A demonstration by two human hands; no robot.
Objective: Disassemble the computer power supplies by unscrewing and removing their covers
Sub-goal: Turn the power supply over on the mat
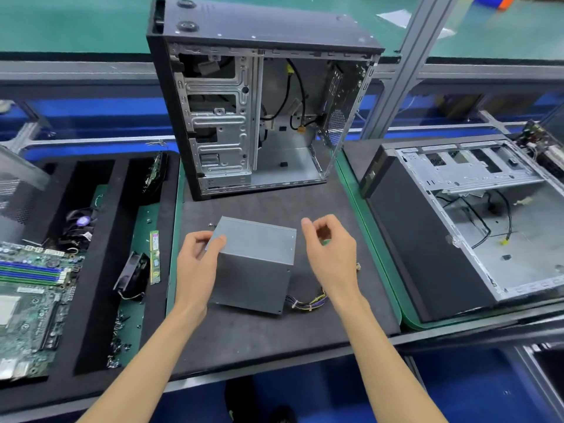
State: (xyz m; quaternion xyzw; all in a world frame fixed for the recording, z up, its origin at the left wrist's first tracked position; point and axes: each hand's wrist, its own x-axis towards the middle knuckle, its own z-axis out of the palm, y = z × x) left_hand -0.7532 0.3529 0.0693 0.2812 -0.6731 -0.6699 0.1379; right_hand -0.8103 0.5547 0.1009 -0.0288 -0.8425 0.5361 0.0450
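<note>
The grey power supply [254,264] sits on the dark mat [274,340], just in front of the open computer case [259,117]. The left hand [195,267] holds its left corner with bent fingers. The right hand [331,251] floats beside its right edge, fingers loosely curled, holding nothing

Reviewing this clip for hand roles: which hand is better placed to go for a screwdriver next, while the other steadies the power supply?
Probably the right hand: it is beside the power supply, holding nothing visible. The left hand grips the unit's left top edge, so it already steadies it. No screwdriver shows in view.
</note>
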